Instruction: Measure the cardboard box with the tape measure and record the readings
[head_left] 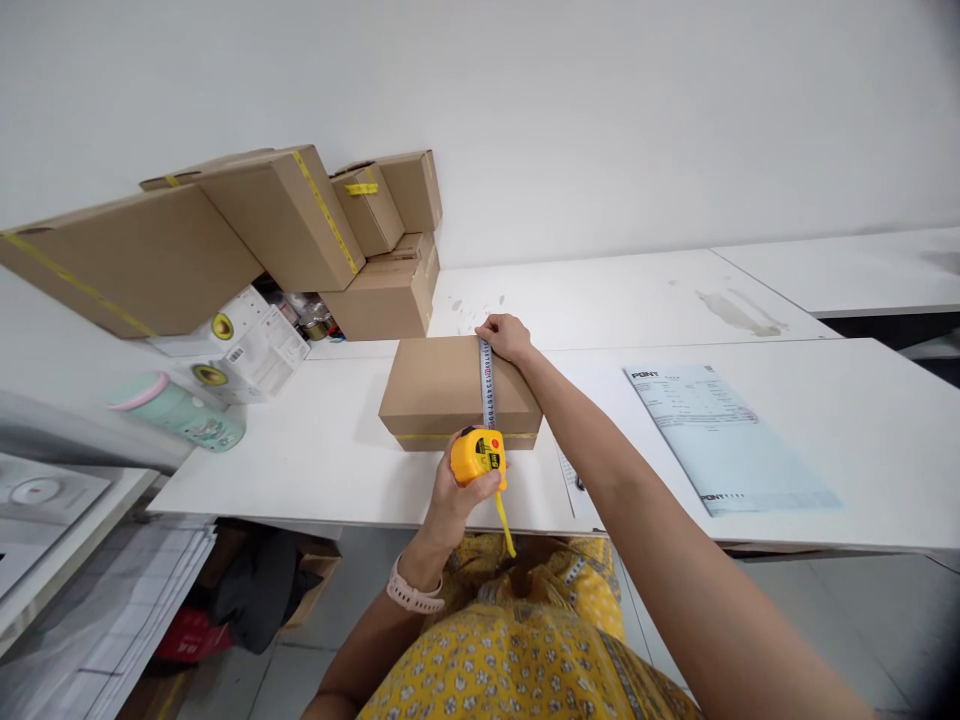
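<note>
A closed brown cardboard box (439,385) sits on the white table in front of me. My left hand (454,500) is wrapped round a yellow tape measure (478,455) at the box's near side, its yellow wrist strap hanging down. The metal blade (487,385) runs out of the case across the box top to the far edge. There my right hand (506,337) is closed at the blade's end, fingers pinching it against the box edge. The fingertips of the right hand are partly hidden.
Several cardboard boxes (281,225) are stacked at the back left, above a white avocado-print carton (247,345). A mint bottle (184,410) stands left. A pale blue printed sheet (727,435) lies right, and another paper (574,480) lies partly under my right arm. The table's front edge (360,523) is close.
</note>
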